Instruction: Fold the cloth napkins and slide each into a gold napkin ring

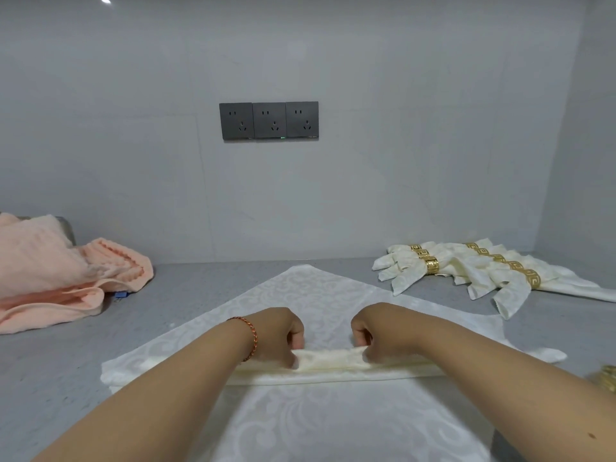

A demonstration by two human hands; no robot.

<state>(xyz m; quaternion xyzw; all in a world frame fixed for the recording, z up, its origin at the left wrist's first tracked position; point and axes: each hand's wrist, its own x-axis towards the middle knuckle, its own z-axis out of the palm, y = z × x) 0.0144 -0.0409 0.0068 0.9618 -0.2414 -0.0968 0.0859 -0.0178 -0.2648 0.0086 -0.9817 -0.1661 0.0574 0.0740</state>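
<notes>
On the grey speckled counter [186, 295] in front of me, a white damask napkin [320, 291] lies spread like a diamond, its far corner pointing toward the wall. Both my forearms reach in from the lower corners and meet near the middle of the cloth. The left hand [280, 331] sits knuckles-up, wrist slightly bent, with a braided red-and-orange bracelet [251, 338] round it. The right hand [373, 328] mirrors it just across a small gap.

The napkin is thin and matte with a woven scroll pattern. Across its middle runs a rolled or pleated ridge of the same fabric [330, 360], creamier where the layers bunch. My left fingers [296, 341] are curled under and pinch the ridge's upper edge; my right fingers [361, 338] are curled the same way and pinch the same ridge beside them.

At the back right lie the finished napkins [460, 271], fanned and overlapping, each cinched by a gold napkin ring [432, 265] with a cut-out key pattern. Another gold ring [608, 378] peeks in at the right edge, near my right forearm. At the left sits a heap of soft peach towels [50, 271]. On the wall is a dark grey three-socket panel [268, 120].
</notes>
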